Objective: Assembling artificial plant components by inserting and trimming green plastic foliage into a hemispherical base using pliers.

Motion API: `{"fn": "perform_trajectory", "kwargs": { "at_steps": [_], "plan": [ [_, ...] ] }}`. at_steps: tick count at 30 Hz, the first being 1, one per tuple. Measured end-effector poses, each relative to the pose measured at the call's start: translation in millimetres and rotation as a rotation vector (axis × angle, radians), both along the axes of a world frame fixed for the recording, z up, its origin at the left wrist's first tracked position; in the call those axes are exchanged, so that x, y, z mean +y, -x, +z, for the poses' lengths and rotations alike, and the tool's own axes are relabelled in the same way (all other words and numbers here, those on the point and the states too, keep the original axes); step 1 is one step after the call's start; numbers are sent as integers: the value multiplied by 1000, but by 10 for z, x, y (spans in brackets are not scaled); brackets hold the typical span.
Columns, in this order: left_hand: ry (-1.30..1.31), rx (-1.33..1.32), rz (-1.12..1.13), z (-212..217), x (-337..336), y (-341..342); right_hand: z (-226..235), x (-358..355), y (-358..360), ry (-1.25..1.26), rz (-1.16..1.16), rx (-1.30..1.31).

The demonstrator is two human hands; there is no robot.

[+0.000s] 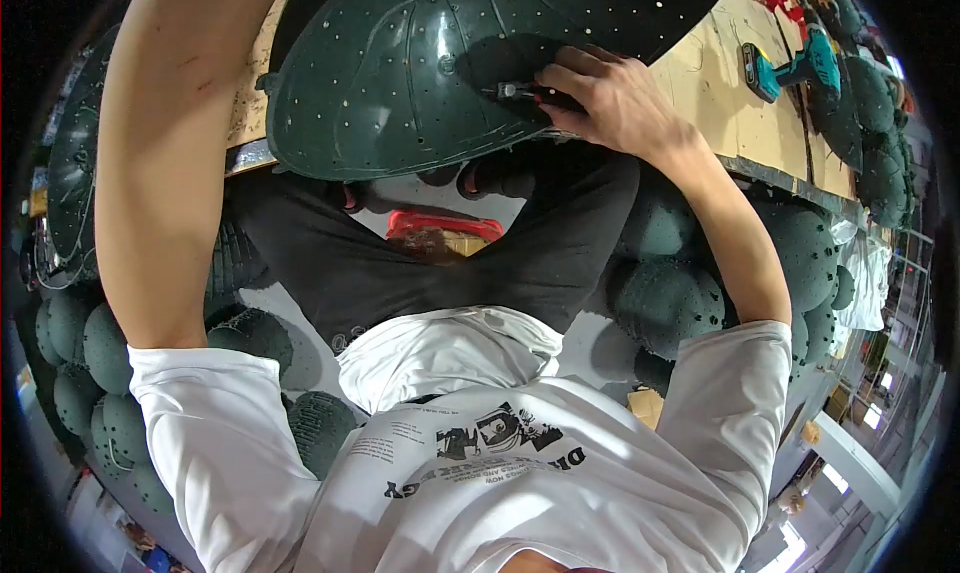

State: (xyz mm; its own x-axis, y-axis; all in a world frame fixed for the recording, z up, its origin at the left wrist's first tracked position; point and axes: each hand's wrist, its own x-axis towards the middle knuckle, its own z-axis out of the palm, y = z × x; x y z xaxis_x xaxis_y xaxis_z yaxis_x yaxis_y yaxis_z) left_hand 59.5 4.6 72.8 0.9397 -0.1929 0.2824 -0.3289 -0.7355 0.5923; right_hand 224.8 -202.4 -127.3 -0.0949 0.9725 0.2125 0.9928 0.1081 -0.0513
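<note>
The big shell [420, 63] is dark green, dotted with small pale holes. Beyond it, the counter [720, 93] is pale tan wood, and a teal-and-black drill [795, 71] lies there. Below the shell, a red clamp [440, 225] shows against black trousers [340, 263] and a white shirt [480, 453] with black print.

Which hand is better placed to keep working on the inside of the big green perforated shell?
Right, probably. The right hand already rests on the green shell, holding a small tool. The left hand is out of view.
</note>
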Motion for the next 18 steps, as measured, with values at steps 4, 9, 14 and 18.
{"fn": "perform_trajectory", "kwargs": {
  "at_steps": [4, 9, 14, 18],
  "plan": [
    [9, 87, 182, 115, -334, -31, 51, 7, 15, 44, -9, 5],
    [-21, 177, 9, 69, -6, -18, 171, -27, 76, 131, -78, 390],
    [34, 56, -25, 47, -80, -9, 159, -131, 138, -66, -363, 348],
    [-62, -169, 71, -163, 40, -217, -27, -3, 127, -220, -388, 55]
  ]
}}
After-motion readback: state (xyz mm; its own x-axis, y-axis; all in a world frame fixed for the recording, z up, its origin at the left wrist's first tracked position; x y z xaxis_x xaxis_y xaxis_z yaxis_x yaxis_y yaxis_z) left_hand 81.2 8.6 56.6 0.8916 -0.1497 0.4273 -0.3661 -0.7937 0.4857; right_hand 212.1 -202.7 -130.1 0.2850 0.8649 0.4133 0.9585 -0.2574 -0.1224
